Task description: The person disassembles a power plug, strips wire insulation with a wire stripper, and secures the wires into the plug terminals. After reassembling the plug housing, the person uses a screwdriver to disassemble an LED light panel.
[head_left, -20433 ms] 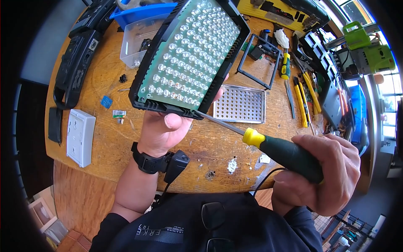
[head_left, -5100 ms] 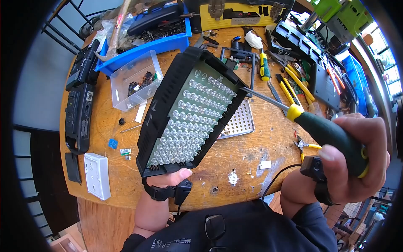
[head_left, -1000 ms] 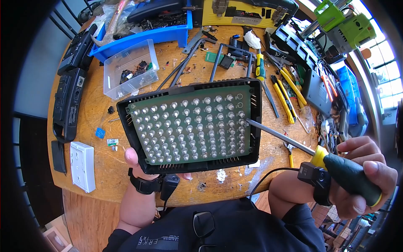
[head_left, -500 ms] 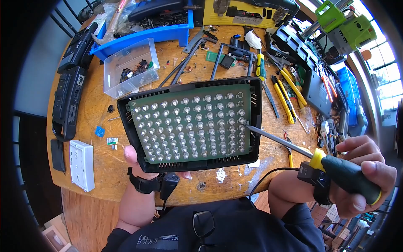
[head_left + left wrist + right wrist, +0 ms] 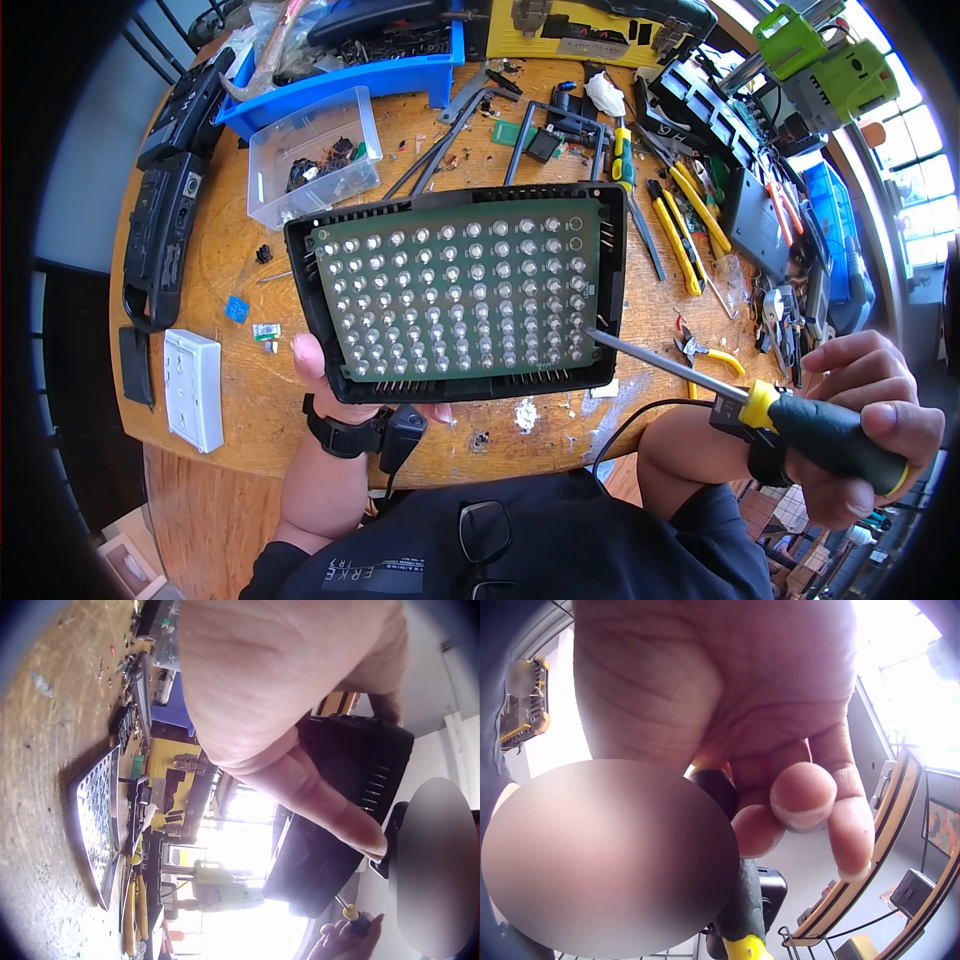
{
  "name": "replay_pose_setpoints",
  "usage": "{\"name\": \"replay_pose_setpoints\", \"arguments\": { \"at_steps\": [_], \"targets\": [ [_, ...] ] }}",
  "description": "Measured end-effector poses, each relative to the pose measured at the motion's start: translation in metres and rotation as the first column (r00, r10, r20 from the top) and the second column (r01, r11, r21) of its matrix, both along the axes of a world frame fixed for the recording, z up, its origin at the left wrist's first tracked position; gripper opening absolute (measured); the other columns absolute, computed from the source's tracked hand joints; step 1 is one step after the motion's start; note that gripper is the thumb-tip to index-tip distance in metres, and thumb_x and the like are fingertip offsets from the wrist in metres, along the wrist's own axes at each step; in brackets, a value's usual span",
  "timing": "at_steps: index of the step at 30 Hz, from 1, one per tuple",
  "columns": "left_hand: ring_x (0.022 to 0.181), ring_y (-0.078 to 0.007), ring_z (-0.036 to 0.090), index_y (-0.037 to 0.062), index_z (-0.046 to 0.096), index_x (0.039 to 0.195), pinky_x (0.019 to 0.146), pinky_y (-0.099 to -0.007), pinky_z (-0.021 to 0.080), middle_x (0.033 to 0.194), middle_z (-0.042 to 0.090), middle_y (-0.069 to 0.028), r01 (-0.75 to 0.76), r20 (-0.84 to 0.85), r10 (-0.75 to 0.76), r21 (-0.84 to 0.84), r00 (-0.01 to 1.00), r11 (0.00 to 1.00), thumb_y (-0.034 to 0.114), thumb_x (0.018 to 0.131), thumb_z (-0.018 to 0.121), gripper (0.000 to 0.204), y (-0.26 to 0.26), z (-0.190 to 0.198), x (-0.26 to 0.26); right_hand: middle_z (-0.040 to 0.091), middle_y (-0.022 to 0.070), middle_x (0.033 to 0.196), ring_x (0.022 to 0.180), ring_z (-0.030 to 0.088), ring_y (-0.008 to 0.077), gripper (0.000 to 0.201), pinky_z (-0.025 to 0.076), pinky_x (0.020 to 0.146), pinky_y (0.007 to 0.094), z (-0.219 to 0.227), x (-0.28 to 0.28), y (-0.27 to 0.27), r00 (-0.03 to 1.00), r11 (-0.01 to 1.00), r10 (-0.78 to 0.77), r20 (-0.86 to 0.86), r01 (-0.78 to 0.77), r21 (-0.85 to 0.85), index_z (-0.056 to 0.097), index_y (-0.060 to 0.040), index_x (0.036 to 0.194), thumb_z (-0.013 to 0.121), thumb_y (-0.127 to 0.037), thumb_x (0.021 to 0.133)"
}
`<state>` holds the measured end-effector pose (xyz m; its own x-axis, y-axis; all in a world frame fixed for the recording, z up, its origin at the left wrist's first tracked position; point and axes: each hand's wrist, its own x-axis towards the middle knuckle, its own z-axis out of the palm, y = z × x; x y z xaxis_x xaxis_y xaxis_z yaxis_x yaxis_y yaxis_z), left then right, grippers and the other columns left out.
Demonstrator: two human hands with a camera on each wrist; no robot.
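A black housing with a green board of clear LEDs faces the head camera, tilted slightly. My left hand holds it from below at its left end, thumb at the edge; in the left wrist view the fingers of that hand lie along the housing's dark back. My right hand grips a green and yellow screwdriver, whose tip rests at or just over the board's lower right part. In the right wrist view part of the screwdriver handle shows beside the curled fingers.
Behind the housing stand a clear bin, a blue tray and a black frame. Yellow-handled tools and pliers lie on the right. A white box lies at the left, near black cases.
The screwdriver tip has moved down along the board's right side. Earlier the housing was held upright and at other angles; since a second ago it has shifted only slightly.
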<state>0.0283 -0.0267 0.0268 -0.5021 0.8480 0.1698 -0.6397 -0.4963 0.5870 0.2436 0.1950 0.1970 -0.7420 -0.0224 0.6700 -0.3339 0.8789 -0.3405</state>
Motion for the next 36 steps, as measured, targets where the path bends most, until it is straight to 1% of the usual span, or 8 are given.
{"name": "replay_pose_setpoints", "arguments": {
  "at_steps": [2,7,10,20,25,29,31,36],
  "targets": [
    [0.079,-0.0467,0.061,0.0086,0.009,0.141,0.035,-0.0471,0.054,0.134,0.030,-0.0306,-0.004,-0.008,0.004,-0.017,1.000,1.000,0.067,0.074,0.055,0.099,0.003,0.003,-0.001,0.051,0.0033,0.057,0.048,0.050,0.0148,0.052,0.049,0.057,0.0320,0.002,0.000,0.001,0.999,1.000,0.000,-0.050,0.000,-0.007,0.051,-0.0080,0.104,0.057,-0.055,0.082],
    [0.078,-0.0466,0.062,0.0086,0.009,0.141,0.035,-0.0470,0.054,0.134,0.030,-0.0304,-0.012,-0.032,0.010,-0.057,0.999,0.998,0.067,0.075,0.054,0.099,0.004,0.009,0.002,0.051,0.0036,0.058,0.048,0.054,0.0154,0.048,0.052,0.061,0.0326,0.020,0.002,0.007,0.968,0.992,0.117,0.222,-0.126,0.026,0.050,-0.0094,0.103,0.056,-0.052,0.081],
    [0.092,-0.0454,0.059,0.0072,0.011,0.142,0.044,-0.0493,0.056,0.136,0.030,-0.0286,0.042,0.102,-0.059,0.162,0.993,0.986,0.068,0.076,0.050,0.098,0.004,-0.001,0.003,0.052,0.0038,0.057,0.048,0.053,0.0158,0.049,0.052,0.061,0.0326,0.017,0.002,0.005,0.977,0.995,0.091,0.192,-0.098,0.029,0.050,-0.0097,0.103,0.056,-0.053,0.082],
    [0.093,-0.0445,0.058,0.0066,0.013,0.141,0.046,-0.0490,0.056,0.136,0.031,-0.0280,0.046,0.101,-0.063,0.163,0.993,0.986,0.067,0.077,0.051,0.096,0.004,-0.002,0.002,0.052,0.0042,0.059,0.049,0.054,0.0163,0.049,0.052,0.062,0.0327,0.022,-0.001,0.005,0.957,0.993,0.103,0.272,-0.116,0.034,0.050,-0.0103,0.105,0.057,-0.053,0.081],
    [0.094,-0.0440,0.058,0.0063,0.013,0.141,0.048,-0.0488,0.056,0.136,0.031,-0.0276,0.045,0.102,-0.062,0.163,0.993,0.986,0.066,0.077,0.051,0.095,0.003,-0.003,0.003,0.050,0.0039,0.058,0.048,0.051,0.0152,0.050,0.049,0.059,0.0324,0.010,0.003,0.006,0.993,0.996,0.090,0.076,-0.090,-0.003,0.050,-0.0088,0.104,0.054,-0.053,0.083],
    [0.094,-0.0436,0.058,0.0060,0.014,0.140,0.049,-0.0487,0.055,0.135,0.032,-0.0273,0.049,0.100,-0.066,0.163,0.993,0.985,0.066,0.078,0.051,0.094,0.005,-0.003,0.002,0.055,0.0026,0.066,0.055,0.056,0.0145,0.053,0.054,0.061,0.0328,0.017,0.000,0.000,0.976,1.000,0.008,0.218,-0.011,0.009,0.047,-0.0118,0.104,0.063,-0.053,0.076],
    [0.094,-0.0434,0.058,0.0059,0.014,0.140,0.050,-0.0486,0.055,0.135,0.032,-0.0272,0.050,0.100,-0.067,0.163,0.993,0.985,0.066,0.078,0.051,0.094,0.005,-0.003,0.001,0.049,0.0035,0.058,0.047,0.046,0.0141,0.050,0.047,0.056,0.0324,0.006,0.002,0.003,0.998,0.999,0.030,0.059,-0.030,-0.011,0.050,-0.0072,0.102,0.055,-0.053,0.084],
    [0.095,-0.0429,0.058,0.0056,0.015,0.140,0.051,-0.0484,0.055,0.135,0.032,-0.0268,0.053,0.096,-0.069,0.164,0.993,0.985,0.065,0.078,0.051,0.093,0.004,-0.003,0.001,0.049,0.0037,0.058,0.047,0.047,0.0138,0.051,0.046,0.055,0.0321,-0.005,-0.005,-0.002,0.996,0.999,0.015,-0.086,-0.019,-0.051,0.050,-0.0068,0.101,0.054,-0.055,0.084]
  ]
}}
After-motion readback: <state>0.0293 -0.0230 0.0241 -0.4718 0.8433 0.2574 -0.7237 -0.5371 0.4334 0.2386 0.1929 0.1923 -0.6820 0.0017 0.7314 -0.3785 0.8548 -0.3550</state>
